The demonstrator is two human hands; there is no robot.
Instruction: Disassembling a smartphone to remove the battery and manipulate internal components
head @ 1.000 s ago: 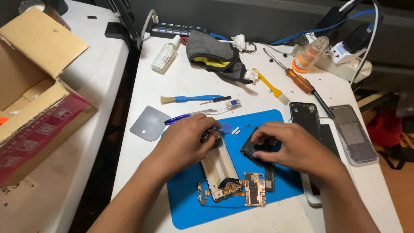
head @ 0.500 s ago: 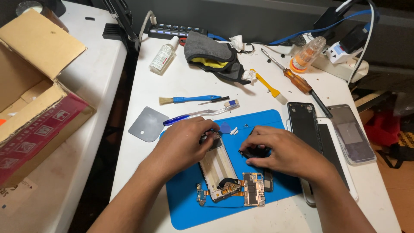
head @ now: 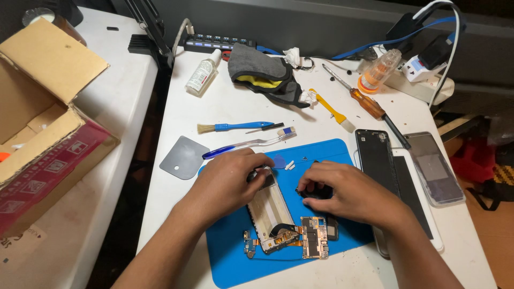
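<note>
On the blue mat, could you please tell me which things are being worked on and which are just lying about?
In hand:
left hand
right hand
opened phone frame
small black part
green circuit board

Lying about:
blue-handled brush
orange-handled screwdriver
grey plastic scraper
clear spray bottle

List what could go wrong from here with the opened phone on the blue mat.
1. The circuit board hangs off the opened phone by a thin orange flex, so a tug from the left hand might tear it.
2. The small white parts lie loose on the blue mat near the right hand; a sweep may scatter them.
3. The right hand's fingers cover a dark part, so its grip there is unclear.
</note>
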